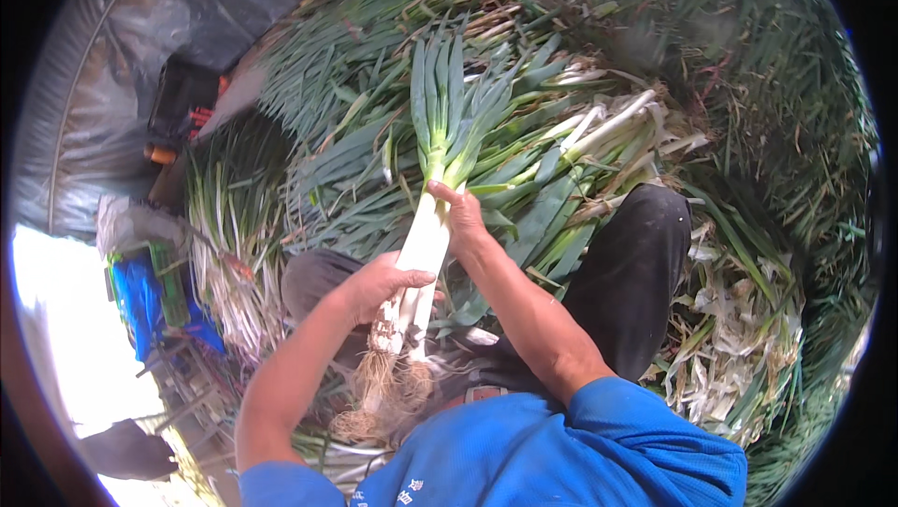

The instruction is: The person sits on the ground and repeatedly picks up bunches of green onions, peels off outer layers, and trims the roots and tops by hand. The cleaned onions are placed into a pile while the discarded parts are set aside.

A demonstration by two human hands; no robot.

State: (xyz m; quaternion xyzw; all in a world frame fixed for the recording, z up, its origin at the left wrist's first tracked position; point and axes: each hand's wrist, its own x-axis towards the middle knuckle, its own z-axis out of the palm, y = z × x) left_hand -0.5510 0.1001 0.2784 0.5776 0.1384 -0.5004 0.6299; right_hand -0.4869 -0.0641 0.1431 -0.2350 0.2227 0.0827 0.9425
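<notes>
A small bunch of leeks or large green onions [425, 237] lies slantwise across my lap, held in both hands. Its green leaves fan out away from me, and its brown, stringy roots [379, 374] hang toward my belt. My left hand [375, 288] wraps the white stalks just above the roots, thumb across the front. Higher up, my right hand [459, 216] grips the stalks where white turns to green, its thumb also on top. The fingers behind the stalks are mostly hidden.
Beyond my knees spreads a heap of loose leeks [351, 65]. More stalks stand in a pile [231, 247] at left. Peeled, dry outer leaves [729, 353] lie by my right leg. Dark plastic sheeting [126, 86] rises at the upper left, near a black crate [186, 96].
</notes>
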